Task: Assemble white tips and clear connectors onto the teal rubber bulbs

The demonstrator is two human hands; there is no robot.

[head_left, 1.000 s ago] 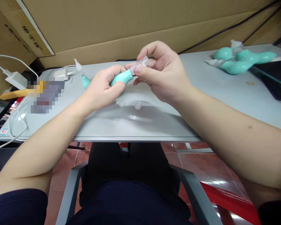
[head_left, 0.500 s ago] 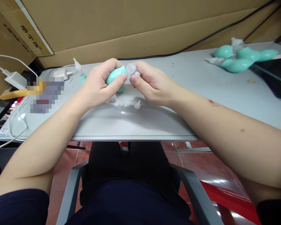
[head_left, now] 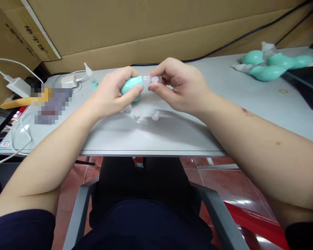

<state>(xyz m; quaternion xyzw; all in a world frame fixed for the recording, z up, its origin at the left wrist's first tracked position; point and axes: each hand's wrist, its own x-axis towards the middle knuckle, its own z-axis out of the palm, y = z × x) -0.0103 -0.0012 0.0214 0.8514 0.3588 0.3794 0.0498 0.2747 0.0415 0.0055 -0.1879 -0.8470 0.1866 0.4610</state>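
My left hand (head_left: 116,88) is wrapped round a glossy teal bulb (head_left: 132,85), which looks like the body of a nasal aspirator. Its cut end faces right. Between thumb and fingers, my right hand (head_left: 181,85) pinches a clear plastic tube piece (head_left: 154,79), whose left end meets the bulb's opening. How deep it sits I cannot tell. Below the hands, a small whitish nozzle tip (head_left: 155,116) rests on the table, with another small clear tip (head_left: 137,115) to its left. Left of my left hand stands a teal piece with a clear pointed nozzle (head_left: 88,71).
Several teal bulbs (head_left: 268,73) with clear nozzles lie at the back right by a dark flat object (head_left: 306,83). A ring (head_left: 283,91) lies before them. White chargers (head_left: 18,88) and cables are at left. Cardboard (head_left: 156,31) walls the back of the grey table (head_left: 151,139).
My right hand has turned and brought the clear tube piece in line with the bulb's opening. My left hand still holds the bulb, now pointing more level to the right.
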